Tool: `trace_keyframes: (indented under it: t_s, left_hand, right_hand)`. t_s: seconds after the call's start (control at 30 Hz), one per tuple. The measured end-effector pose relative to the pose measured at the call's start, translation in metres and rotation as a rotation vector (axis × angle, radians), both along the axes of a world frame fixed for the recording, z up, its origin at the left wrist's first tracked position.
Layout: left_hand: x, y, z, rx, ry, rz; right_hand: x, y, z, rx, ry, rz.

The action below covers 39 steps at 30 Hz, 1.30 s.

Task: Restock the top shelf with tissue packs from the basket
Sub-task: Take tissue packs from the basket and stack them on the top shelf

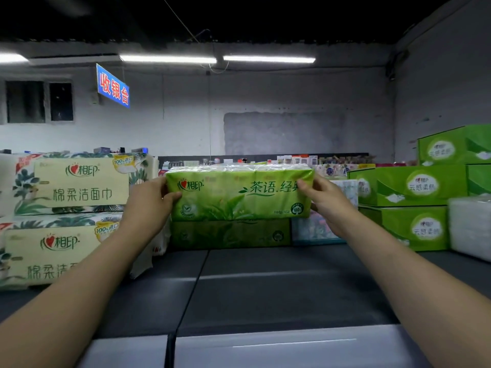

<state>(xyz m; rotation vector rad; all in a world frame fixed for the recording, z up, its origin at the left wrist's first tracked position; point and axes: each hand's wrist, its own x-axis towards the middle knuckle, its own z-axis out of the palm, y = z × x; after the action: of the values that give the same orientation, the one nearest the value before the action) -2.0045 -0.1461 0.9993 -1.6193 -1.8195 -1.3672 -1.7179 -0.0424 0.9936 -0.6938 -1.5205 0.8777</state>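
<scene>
Head view, looking forward across a dark shelf top [265, 282] in a dim shop. A person is reaching out with both bare arms and holding a green tissue pack [239, 193] by its two short ends. The left hand [148, 205] is gripping the left end, thumb on the printed front. The right hand [329, 205] is gripping the right end the same way.

The pack is sitting directly above a second green pack [231, 233] lying at the back of the shelf; whether the two are touching is hard to tell. Its long axis is running left to right across the view, level. Its printed face is turned toward the camera with the lettering upright.

This looks like the placing step: the pack is being stacked on the one below. The next move probably calls for squaring its edges with the lower pack, then letting go with both hands.

Floral tissue packs [71, 181] are stacked to the left, and green tissue boxes [409, 187] to the right.
</scene>
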Motion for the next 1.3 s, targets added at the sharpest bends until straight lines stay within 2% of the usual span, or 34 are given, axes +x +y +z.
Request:
trace_keyframes:
  t_s: [0.23, 0.5, 0.87, 1.07, 1.3]
  left_hand:
    - [-0.002, 0.003, -0.004, -0.101, 0.081, 0.138]
    - [0.001, 0.004, -0.006, -0.136, 0.121, 0.165]
    - [-0.005, 0.013, -0.011, -0.183, 0.309, 0.289]
    - [-0.008, 0.013, -0.011, -0.227, 0.343, 0.310]
    - [-0.007, 0.014, -0.011, -0.231, 0.360, 0.303]
  right_hand:
    - [-0.001, 0.006, -0.009, -0.017, -0.072, -0.027]
    - [-0.006, 0.006, -0.014, -0.045, -0.126, -0.007]
    - [-0.007, 0.008, -0.016, -0.110, -0.088, 0.010]
    - [-0.016, 0.002, -0.024, -0.113, -0.320, 0.018]
    - [-0.014, 0.006, -0.026, -0.100, -0.372, -0.004]
